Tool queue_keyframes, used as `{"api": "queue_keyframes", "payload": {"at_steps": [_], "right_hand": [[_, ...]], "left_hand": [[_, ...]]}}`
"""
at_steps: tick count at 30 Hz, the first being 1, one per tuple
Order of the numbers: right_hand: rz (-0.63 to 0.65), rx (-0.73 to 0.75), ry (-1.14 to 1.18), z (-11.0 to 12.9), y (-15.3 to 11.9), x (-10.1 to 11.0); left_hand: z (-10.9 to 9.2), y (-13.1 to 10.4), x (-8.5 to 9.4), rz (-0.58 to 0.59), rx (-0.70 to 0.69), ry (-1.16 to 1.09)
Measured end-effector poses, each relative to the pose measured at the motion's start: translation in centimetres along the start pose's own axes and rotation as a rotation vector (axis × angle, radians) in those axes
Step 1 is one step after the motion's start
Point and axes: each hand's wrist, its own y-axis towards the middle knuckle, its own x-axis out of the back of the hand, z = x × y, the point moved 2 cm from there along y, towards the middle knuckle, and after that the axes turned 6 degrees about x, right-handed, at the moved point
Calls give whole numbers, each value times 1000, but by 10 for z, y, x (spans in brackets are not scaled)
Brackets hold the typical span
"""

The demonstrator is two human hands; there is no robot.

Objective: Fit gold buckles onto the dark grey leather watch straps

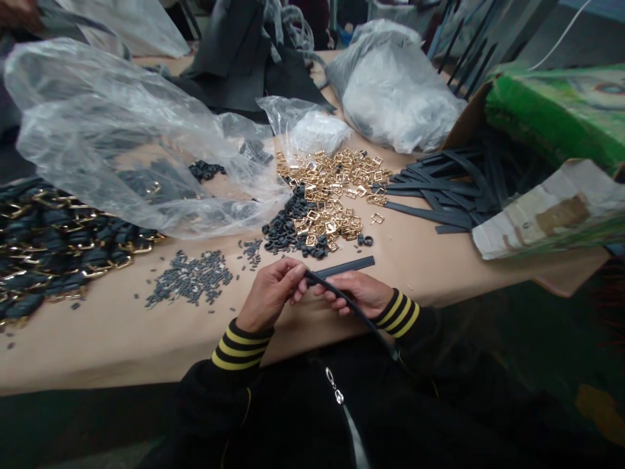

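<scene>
A long dark strap (355, 307) runs between my hands, its far part slanting down toward my right sleeve. My left hand (273, 290) pinches one end of it between thumb and fingers. Around the strap's middle, my right hand (360, 293) is closed, with the fingers curled underneath. Just beyond my hands another flat dark strap (344, 266) lies on the table, partly hidden by my fingers. Past that are a heap of small black loops (288, 225) and a pile of gold metal buckles (336, 176).
Small dark pieces (190, 277) are scattered at left, beside rows of black straps with gold buckles (58, 251). Clear plastic bags (127, 130) stand behind. At right, a green box (556, 111) lies on its side with dark straps (449, 182) spilling out. Someone's hand (19, 13) shows far left.
</scene>
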Motion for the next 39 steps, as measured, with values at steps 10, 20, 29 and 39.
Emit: {"api": "queue_keyframes", "payload": {"at_steps": [10, 20, 29, 39], "right_hand": [[-49, 245, -707, 25, -24, 16], [-254, 304, -737, 30, -11, 27], [-366, 570, -1108, 39, -5, 9], [-365, 613, -1432, 44, -5, -4]], "left_hand": [[-7, 9, 15, -240, -280, 680], [-7, 50, -31, -260, -363, 1339], [-4, 52, -6, -134, -57, 238], [-13, 28, -17, -75, -7, 34]]}}
